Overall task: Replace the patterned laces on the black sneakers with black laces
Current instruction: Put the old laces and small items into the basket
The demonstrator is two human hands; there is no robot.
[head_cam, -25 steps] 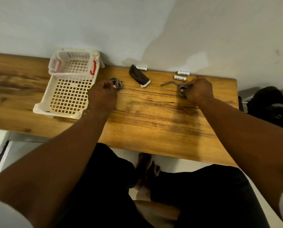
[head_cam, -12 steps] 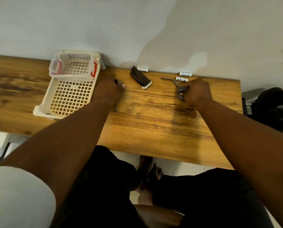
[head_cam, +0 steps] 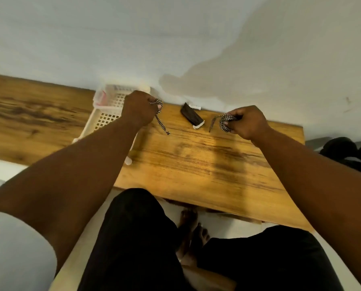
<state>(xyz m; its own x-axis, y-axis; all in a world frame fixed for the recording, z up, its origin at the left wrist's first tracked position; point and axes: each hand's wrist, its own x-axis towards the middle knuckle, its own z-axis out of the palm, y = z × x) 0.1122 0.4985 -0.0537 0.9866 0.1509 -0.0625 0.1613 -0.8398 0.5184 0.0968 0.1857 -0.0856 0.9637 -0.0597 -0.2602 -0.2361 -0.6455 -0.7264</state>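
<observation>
Above the table (head_cam: 196, 164), each hand's fingers curled round a patterned lace: left hand (head_cam: 137, 108), left lace (head_cam: 159, 114), right hand (head_cam: 248, 121), right lace (head_cam: 224, 121)

Laces (head_cam: 160, 114) and (head_cam: 224, 122): black-and-white checked pattern. Table (head_cam: 196, 160): orange-brown wood grain, dark streaks. Basket (head_cam: 110, 110): white grid with pink-red part. Packet (head_cam: 191, 116): dark brown, white end. Trousers (head_cam: 133, 238): black. Wall (head_cam: 175, 38): pale grey-white.

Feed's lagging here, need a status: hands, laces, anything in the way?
Left hand grips one patterned lace, tail dangling. Right hand grips the other patterned lace, bunched. Dark packet lies on the table between them; white basket behind left hand.
</observation>
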